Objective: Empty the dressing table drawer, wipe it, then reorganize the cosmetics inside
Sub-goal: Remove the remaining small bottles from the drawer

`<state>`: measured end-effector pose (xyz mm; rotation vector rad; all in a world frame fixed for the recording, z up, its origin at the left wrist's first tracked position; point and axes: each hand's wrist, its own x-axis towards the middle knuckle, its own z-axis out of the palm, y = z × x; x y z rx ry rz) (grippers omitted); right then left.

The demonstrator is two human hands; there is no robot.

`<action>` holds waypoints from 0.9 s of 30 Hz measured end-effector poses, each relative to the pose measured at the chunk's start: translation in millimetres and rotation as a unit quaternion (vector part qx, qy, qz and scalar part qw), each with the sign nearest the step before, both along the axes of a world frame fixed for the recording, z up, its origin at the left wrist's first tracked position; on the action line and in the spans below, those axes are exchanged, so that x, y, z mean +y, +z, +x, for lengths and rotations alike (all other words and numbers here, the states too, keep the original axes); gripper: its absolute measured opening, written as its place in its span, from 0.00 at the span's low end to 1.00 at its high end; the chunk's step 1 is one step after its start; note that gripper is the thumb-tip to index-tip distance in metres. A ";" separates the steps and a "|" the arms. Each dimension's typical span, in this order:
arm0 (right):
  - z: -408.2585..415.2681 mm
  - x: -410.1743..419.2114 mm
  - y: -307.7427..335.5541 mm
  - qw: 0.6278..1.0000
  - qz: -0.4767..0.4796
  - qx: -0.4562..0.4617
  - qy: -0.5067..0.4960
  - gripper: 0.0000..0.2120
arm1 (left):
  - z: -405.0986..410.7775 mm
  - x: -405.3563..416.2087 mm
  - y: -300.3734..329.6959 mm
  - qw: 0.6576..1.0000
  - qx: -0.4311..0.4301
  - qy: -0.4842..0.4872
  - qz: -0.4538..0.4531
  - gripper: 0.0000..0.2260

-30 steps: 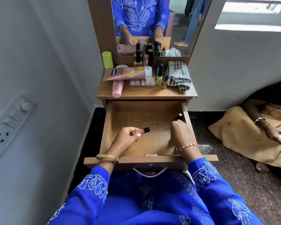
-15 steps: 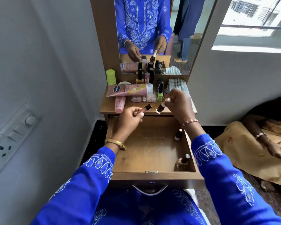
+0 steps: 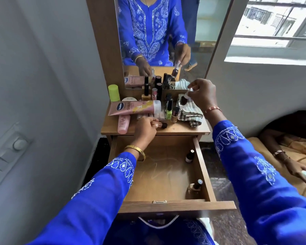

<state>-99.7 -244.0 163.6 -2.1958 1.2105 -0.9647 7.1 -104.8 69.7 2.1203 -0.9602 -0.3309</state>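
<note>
1. The small dark-capped bottle (image 3: 183, 99) in the right hand (image 3: 204, 96) is motion-blurred; its label cannot be read.
2. The left hand (image 3: 145, 131) covers most of the rose-gold lipstick tube (image 3: 158, 124).
3. The Vaseline tube (image 3: 134, 107) hides the compact (image 3: 129, 99) behind it.

Dresser top (image 3: 184, 129) w/ pink tubes (image 3: 131, 107), bottles (image 3: 169, 110), folded cloth (image 3: 189, 112).

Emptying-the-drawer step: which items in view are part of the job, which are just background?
In play:
- drawer, open
- two small bottles in drawer
- left hand with copper tube
- right hand with dark bottle
- cosmetics on tabletop
- striped cloth

Background:
- mirror
- wall switchboard
- window
- second person on floor
</note>
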 end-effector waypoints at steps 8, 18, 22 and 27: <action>34.4 -18.3 -23.4 0.995 0.010 0.087 0.045 0.12 | -0.8 -8.5 -12.0 0.998 -0.057 0.024 0.009 0.13; 49.1 -20.5 -28.4 0.989 0.019 0.124 0.082 0.13 | -1.4 -9.6 -15.8 0.997 -0.055 0.030 -0.048 0.09; 51.6 -20.1 -29.6 0.988 0.024 0.131 0.078 0.12 | -1.4 -10.3 -14.0 0.997 -0.053 0.032 -0.047 0.11; 53.2 -18.3 -26.2 0.984 0.033 0.153 0.085 0.13 | -1.3 -5.8 -13.8 0.997 -0.055 0.021 -0.057 0.12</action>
